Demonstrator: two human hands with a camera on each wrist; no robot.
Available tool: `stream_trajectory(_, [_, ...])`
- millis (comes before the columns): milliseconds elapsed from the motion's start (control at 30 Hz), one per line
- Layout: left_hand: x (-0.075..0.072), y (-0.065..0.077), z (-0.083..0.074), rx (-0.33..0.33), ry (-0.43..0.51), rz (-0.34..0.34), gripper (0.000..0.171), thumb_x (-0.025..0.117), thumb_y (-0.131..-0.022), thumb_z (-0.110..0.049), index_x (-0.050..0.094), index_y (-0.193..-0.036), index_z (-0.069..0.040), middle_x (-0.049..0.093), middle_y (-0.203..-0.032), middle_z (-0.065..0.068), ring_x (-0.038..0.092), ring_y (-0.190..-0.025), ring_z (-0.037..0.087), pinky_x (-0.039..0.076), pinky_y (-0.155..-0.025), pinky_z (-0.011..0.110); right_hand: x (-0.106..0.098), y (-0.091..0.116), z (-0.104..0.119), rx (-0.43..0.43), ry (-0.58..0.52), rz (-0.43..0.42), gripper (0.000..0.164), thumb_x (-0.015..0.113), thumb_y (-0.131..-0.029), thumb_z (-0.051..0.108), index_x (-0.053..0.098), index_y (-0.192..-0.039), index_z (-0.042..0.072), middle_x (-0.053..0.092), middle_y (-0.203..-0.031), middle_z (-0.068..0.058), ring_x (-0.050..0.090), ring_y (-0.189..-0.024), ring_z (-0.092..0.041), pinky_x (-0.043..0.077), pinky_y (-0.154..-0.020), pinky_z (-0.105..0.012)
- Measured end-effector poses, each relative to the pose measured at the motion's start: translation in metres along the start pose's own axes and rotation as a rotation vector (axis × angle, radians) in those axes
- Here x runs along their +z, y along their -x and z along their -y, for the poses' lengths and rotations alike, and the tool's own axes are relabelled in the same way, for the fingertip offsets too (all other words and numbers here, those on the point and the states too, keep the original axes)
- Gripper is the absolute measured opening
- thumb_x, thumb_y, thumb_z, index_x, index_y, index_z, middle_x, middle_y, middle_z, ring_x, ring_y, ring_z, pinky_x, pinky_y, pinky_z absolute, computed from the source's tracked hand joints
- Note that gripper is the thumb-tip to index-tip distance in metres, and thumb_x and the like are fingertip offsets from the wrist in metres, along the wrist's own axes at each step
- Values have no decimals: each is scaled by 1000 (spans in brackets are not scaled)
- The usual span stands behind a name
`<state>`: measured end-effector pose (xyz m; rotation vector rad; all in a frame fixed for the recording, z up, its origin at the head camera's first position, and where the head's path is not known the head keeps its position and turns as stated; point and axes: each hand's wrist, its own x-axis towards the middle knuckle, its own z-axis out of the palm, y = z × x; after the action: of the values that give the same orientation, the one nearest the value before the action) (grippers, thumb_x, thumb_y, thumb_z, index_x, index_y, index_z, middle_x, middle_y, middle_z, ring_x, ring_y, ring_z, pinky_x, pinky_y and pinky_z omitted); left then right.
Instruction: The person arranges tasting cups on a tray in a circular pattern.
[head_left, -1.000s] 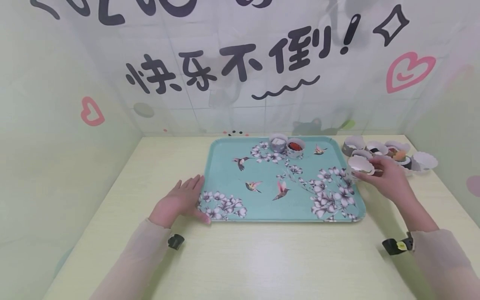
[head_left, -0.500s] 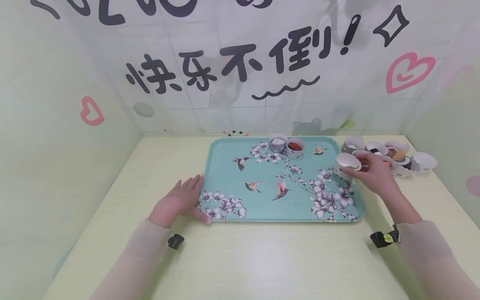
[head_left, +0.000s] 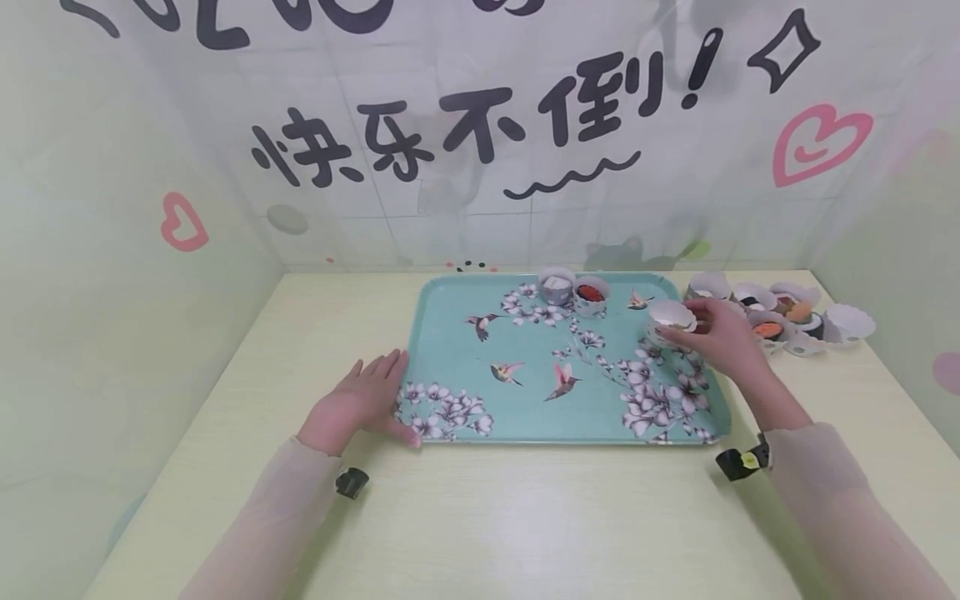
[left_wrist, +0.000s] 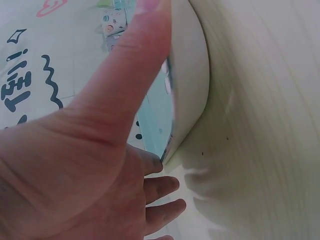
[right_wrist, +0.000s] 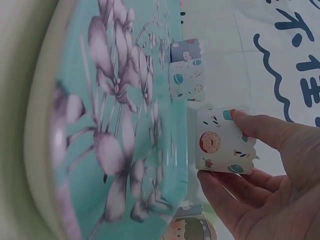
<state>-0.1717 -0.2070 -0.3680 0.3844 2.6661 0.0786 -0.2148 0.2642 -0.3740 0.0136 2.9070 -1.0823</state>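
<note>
In the head view, my right hand pinches a paper baking cup between thumb and fingers, above the right part of the turquoise tray. The right wrist view shows a doughnut print on this cup, its scalloped rim toward my palm. At the tray's left end rests my left hand, fingers straight along the edge and thumb at the front corner. Toward the tray's back stand two more cups: a grey one with white contents and a pale one with something red inside.
Right of the tray, several more paper cups crowd together, among them a cup with an orange-topped sushi piece and a wide white cup. A wall with lettering closes off the table's back.
My right hand has carried the cup leftward from beside the tray's right edge to over the tray, uncovering the orange-topped piece in the group. My left hand and the tray have stayed put.
</note>
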Motion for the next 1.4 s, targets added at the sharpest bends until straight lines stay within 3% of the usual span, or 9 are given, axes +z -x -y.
stream_trajectory(400, [1, -1, 0, -6, -11, 6, 135, 83, -67, -62, 9, -156, 9, 12, -164, 30, 16, -151, 48, 12, -125, 65, 11, -10, 8, 9, -60, 64, 85, 66, -92, 51, 36, -147, -8, 44, -145, -33, 46, -131, -48, 47, -105, -61])
stream_trajectory(700, [1, -1, 0, -5, -20, 4, 135, 82, -68, -61, 9, -156, 9, 12, -164, 30, 17, -151, 48, 13, -125, 64, 20, -16, 20, 4, -107, 73, 79, 68, -93, 42, 37, -146, -7, 46, -144, -31, 47, -130, -45, 49, -103, -58])
stream_trajectory(1400, [0, -2, 1, -6, -39, 4, 135, 82, -67, -63, 9, -156, 9, 13, -164, 30, 17, -151, 47, 13, -125, 64, 41, -33, 33, 7, -88, 105, 65, 70, -93, 25, 42, -142, -7, 50, -138, -30, 50, -126, -44, 50, -102, -55])
